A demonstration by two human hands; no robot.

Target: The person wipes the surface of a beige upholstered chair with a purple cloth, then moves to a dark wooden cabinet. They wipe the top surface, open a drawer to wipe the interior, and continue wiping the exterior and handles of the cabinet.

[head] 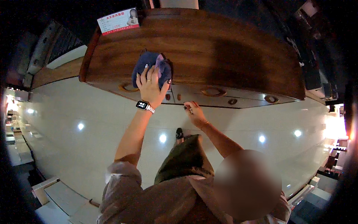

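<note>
My left hand [152, 84] presses a folded blue-grey cloth [146, 60] onto the brown wooden top of a cabinet [190, 53], near its front edge. A lilac patch of the cloth shows beside my fingers. On that wrist sits a watch [142, 105] with a metal band. Below the front edge, my right hand [195, 114] hangs in front of the light drawer fronts [193, 97], its fingers loosely curled. I see nothing held in it. An oval wooden drawer pull [214, 91] is up and to its right.
A printed price card [119, 21] with writing stands at the cabinet's back left corner. Glossy pale floor tiles [92, 106] reflect ceiling lights. A slatted wooden piece [65, 42] is to the left. Pale furniture [67, 198] lies behind me at the lower left.
</note>
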